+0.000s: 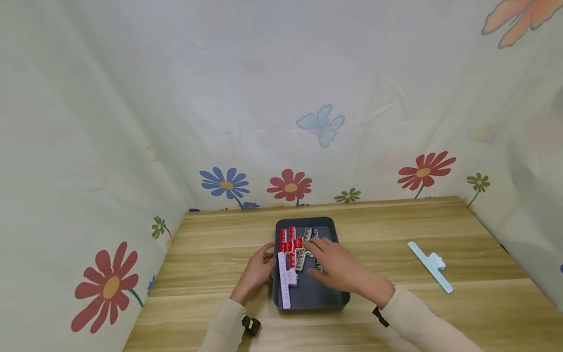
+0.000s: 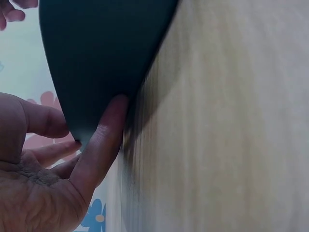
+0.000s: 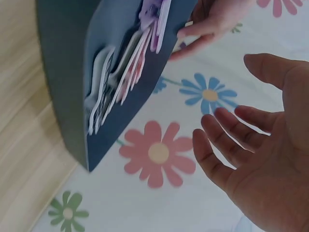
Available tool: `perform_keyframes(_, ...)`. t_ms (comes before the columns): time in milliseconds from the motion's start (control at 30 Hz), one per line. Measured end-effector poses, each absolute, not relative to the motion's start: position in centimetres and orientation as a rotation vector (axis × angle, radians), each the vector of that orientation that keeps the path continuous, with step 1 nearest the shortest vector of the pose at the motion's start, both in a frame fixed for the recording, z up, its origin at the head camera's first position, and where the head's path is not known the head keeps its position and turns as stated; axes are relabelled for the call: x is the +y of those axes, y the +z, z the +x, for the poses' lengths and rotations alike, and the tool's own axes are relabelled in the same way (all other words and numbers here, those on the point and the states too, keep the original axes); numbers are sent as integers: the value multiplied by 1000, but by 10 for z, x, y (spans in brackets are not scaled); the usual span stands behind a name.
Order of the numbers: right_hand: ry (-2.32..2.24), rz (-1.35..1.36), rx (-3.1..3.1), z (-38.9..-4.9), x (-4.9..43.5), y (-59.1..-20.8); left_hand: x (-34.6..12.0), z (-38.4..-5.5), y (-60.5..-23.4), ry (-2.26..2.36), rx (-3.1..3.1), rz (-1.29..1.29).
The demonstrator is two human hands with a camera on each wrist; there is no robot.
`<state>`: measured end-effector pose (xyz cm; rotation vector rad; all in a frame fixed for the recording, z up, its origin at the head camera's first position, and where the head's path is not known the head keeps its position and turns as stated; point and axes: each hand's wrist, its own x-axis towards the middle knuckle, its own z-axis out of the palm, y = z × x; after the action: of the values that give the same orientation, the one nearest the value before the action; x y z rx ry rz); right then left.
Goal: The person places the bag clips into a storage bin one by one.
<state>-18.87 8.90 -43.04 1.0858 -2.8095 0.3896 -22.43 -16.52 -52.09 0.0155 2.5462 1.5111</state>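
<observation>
A dark grey tray (image 1: 312,296) stands on the wooden table, holding several long bar clips with ruler-like marks. Two red clips (image 1: 283,239) lie at its far left, with a cream-and-black clip (image 1: 300,261) slanting beside them and a black clip (image 1: 314,232) to the right. The lilac clip (image 1: 286,288) lies near the tray's near left corner. My left hand (image 1: 254,274) touches the tray's left side, its fingertips at the outer wall and rim. Above the clips hovers my right hand (image 1: 337,264), fingers loosely bent and nothing in them, as the right wrist view shows.
A light blue clip (image 1: 430,268) lies on the table (image 1: 378,313) to the right of the tray. A pale curtain (image 1: 246,98) printed with flowers hangs behind and at both sides of the table. Black straps (image 1: 251,324) circle both sleeves' wrists.
</observation>
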Motion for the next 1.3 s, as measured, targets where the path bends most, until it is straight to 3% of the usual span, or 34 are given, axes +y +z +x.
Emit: perform_keyframes(1300, 272, 757, -2785, -195, 256, -439, -165, -225, -522, 1501, 2566, 21)
